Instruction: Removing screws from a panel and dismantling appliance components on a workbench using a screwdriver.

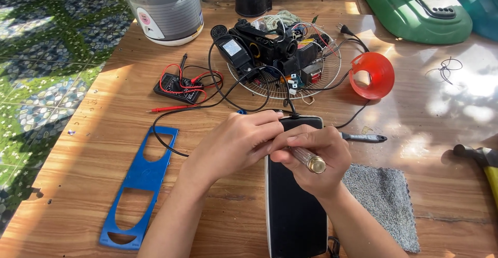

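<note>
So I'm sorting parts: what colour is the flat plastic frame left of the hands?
Blue frame, clearest in the head view.

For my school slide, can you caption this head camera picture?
Right hand works a screwdriver on a black panel, left hand steadying.

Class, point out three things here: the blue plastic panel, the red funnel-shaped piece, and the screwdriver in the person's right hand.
blue plastic panel (139,185): head view, middle crossbar.
red funnel-shaped piece (381,71): head view, outer wall.
screwdriver (309,160): head view, clear handle near brass cap.
</note>
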